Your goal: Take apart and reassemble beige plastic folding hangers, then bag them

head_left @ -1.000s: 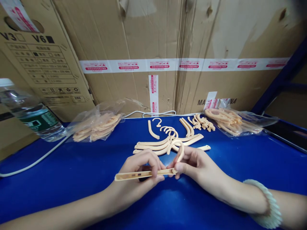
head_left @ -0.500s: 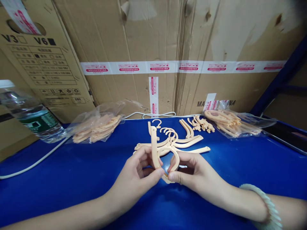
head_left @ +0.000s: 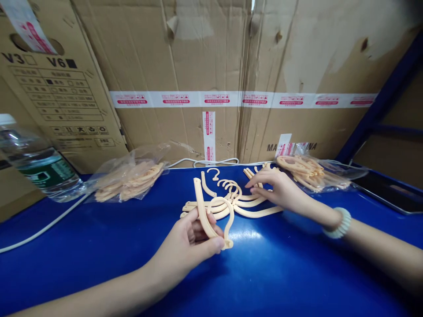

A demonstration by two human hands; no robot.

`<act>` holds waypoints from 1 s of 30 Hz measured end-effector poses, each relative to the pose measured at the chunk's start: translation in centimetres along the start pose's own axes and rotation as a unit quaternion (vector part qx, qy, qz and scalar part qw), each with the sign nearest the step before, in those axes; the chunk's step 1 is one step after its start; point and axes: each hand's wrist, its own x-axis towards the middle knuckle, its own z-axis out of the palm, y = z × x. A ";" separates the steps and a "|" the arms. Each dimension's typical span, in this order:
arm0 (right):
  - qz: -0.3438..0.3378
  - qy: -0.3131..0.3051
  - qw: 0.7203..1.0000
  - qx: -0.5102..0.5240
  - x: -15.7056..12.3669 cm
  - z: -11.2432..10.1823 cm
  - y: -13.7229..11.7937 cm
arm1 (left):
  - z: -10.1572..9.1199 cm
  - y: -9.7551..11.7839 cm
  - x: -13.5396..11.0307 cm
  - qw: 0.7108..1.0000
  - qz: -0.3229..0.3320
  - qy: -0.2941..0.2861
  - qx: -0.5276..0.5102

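"Over the glossy blue table [head_left: 264, 281], what is that cream shape?"

"A smooth, plastic-looking hanger piece [head_left: 201, 207]: one long, gently bowed arm, tilted up, meeting a round hook [head_left: 231, 215] at its foot."

"And who has it?"

"The left hand [head_left: 187, 244], pinching it near that joint between thumb and fingers."

"The right hand [head_left: 280, 187]?"

"It arches over some slim bowed strips [head_left: 247, 173], thumb and forefinger parted; I can't tell whether it touches them. A pale ribbed bracelet [head_left: 342, 223] rings that wrist."

"What lies around?"

"Just beyond the held piece, several winged hangers [head_left: 257, 215] overlap, their hooks curling side by side. Near them rest a loose curved bar [head_left: 207, 186] and an S-bent hook [head_left: 216, 175]."

"And farther out?"

"Crinkled clear bags [head_left: 140, 178] of similar pieces on either side, a transparent green-labelled bottle [head_left: 42, 169] at the left, and creased brown cardboard [head_left: 148, 53] crossed by white-and-pink tape [head_left: 228, 99]."
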 end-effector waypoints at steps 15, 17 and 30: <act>-0.078 -0.069 0.990 -0.093 0.7 0.1 3.3 | 0.0 -0.5 0.1 0.999 0.040 -0.009 0.006; -0.057 -0.016 0.997 -0.050 0.7 0.2 2.9 | -0.1 -0.8 0.2 0.999 0.043 -0.014 0.000; 0.266 0.128 0.808 0.510 -1.6 1.3 -5.2 | -0.1 0.0 0.0 0.999 0.039 0.007 0.002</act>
